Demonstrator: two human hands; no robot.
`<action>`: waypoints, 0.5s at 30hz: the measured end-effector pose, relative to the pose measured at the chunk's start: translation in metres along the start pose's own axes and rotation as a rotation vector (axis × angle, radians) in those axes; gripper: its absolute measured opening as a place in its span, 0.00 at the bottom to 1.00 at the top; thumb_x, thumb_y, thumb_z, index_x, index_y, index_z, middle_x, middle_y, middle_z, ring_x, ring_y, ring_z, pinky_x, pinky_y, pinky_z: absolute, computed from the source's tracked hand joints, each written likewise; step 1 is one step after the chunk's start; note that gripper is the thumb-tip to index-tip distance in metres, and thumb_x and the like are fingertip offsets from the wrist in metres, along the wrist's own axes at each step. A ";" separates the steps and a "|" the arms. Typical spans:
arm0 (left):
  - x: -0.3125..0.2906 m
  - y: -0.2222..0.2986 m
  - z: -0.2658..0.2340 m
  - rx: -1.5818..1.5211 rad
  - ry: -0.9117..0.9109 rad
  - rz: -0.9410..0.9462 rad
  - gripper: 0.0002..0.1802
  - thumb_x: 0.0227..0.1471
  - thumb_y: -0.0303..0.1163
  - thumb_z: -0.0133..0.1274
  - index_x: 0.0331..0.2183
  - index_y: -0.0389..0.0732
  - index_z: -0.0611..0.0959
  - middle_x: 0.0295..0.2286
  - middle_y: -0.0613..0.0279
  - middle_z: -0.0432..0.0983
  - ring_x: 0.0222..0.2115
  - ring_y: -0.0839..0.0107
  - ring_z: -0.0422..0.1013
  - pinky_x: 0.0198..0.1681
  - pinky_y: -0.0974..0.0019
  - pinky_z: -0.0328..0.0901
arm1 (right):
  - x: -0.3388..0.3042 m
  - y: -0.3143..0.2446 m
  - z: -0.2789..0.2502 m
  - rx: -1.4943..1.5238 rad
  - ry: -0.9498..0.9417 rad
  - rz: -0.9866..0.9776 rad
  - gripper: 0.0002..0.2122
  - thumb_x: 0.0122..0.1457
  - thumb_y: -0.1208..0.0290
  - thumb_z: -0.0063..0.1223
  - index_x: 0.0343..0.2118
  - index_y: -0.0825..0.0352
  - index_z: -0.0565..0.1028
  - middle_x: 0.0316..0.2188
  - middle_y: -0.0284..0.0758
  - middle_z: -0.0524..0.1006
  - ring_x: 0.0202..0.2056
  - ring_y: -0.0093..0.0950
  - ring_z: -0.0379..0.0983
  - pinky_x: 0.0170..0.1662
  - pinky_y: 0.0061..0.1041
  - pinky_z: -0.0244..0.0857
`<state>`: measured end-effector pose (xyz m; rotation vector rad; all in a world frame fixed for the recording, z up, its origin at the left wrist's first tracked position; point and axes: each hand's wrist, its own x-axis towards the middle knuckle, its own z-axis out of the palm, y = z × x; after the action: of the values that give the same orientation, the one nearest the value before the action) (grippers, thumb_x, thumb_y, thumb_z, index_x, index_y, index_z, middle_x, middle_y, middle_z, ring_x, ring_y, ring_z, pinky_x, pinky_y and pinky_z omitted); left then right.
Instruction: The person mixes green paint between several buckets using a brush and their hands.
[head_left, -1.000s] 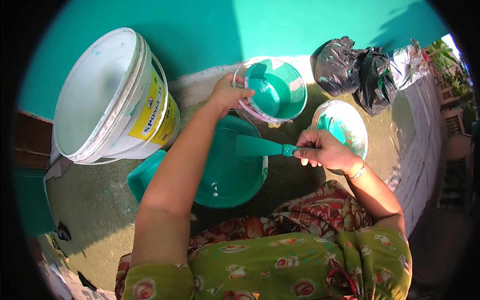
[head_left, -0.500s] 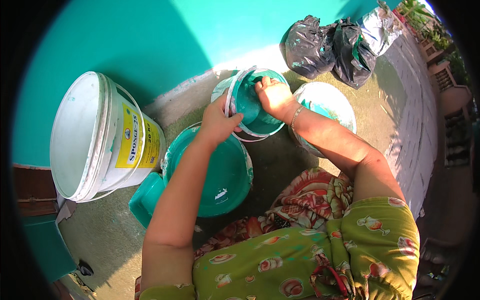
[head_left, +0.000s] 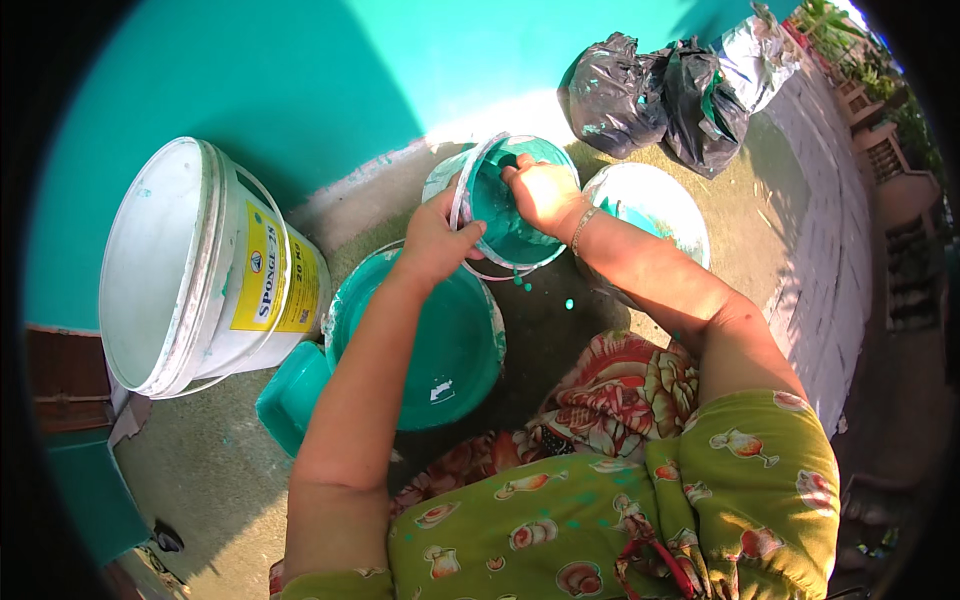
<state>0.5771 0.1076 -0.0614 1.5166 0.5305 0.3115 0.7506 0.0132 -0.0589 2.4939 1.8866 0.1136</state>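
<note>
Green drops [head_left: 518, 279]: newly come since half a second ago, scattered below the small bucket [head_left: 515, 245] from six to five o'clock; both arms have barely shifted.
Small bucket: at twelve o'clock from the lap, between the hands, tipped with its mouth toward the person; its long axis seems to run back toward ten o'clock. I cannot tell whether its base touches the floor.
Nearer hand: both are at the bucket; the left hand [head_left: 440, 242] meets its rim at eight o'clock, the right hand [head_left: 545, 200] enters its mouth from three o'clock.
Left grip: closed around the rim, thumb toward the mouth, the other fingers mostly hidden.
Right grip: fingers curled down inside the bucket. A second ago they clasp a green scraper; now that spot is hidden, so I cannot tell what they hold.
Green basin [head_left: 445, 345]: at seven o'clock from the small bucket, under the left forearm.
Smeared white bucket [head_left: 655, 200]: at three o'clock, partly behind the right forearm.
Black bags [head_left: 620, 95]: at two o'clock, against the wall.
</note>
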 end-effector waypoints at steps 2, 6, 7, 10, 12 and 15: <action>-0.001 0.001 0.003 -0.012 0.012 0.019 0.30 0.48 0.19 0.54 0.55 0.40 0.69 0.30 0.62 0.73 0.28 0.74 0.73 0.29 0.67 0.75 | -0.006 0.001 0.010 0.076 -0.047 -0.027 0.11 0.53 0.73 0.42 0.37 0.66 0.75 0.37 0.47 0.74 0.38 0.43 0.75 0.41 0.38 0.69; -0.003 0.007 0.001 0.036 0.041 0.021 0.32 0.48 0.20 0.54 0.56 0.42 0.68 0.29 0.63 0.73 0.28 0.74 0.72 0.28 0.67 0.75 | -0.016 0.003 -0.003 0.069 -0.159 0.010 0.10 0.52 0.72 0.43 0.35 0.64 0.76 0.36 0.44 0.75 0.40 0.40 0.75 0.43 0.36 0.69; -0.001 0.008 0.001 0.034 0.035 0.017 0.31 0.48 0.20 0.54 0.56 0.41 0.68 0.29 0.62 0.72 0.28 0.74 0.72 0.28 0.67 0.75 | -0.016 0.011 -0.007 0.086 -0.145 0.029 0.10 0.52 0.72 0.44 0.35 0.64 0.76 0.36 0.43 0.75 0.41 0.39 0.75 0.43 0.36 0.69; 0.006 0.010 0.000 0.042 0.015 -0.017 0.28 0.48 0.20 0.54 0.53 0.39 0.70 0.29 0.62 0.72 0.28 0.73 0.73 0.28 0.67 0.75 | -0.008 0.018 -0.019 0.108 0.040 -0.063 0.09 0.53 0.73 0.43 0.35 0.64 0.76 0.35 0.41 0.74 0.38 0.39 0.74 0.40 0.38 0.68; 0.010 0.017 -0.005 0.066 0.010 -0.054 0.26 0.48 0.20 0.55 0.51 0.37 0.71 0.29 0.61 0.72 0.28 0.72 0.73 0.28 0.67 0.75 | 0.011 0.012 -0.027 0.020 0.048 -0.169 0.11 0.54 0.71 0.43 0.37 0.65 0.75 0.35 0.43 0.73 0.38 0.39 0.74 0.39 0.39 0.67; 0.009 0.014 -0.002 0.049 -0.013 -0.023 0.24 0.48 0.20 0.55 0.49 0.36 0.72 0.30 0.61 0.72 0.28 0.72 0.73 0.27 0.68 0.75 | 0.010 0.020 -0.007 -0.093 0.050 -0.194 0.12 0.55 0.70 0.42 0.39 0.65 0.74 0.38 0.43 0.74 0.36 0.38 0.75 0.39 0.36 0.69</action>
<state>0.5858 0.1148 -0.0487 1.5582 0.5484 0.2720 0.7725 0.0172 -0.0506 2.2558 2.0791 0.2573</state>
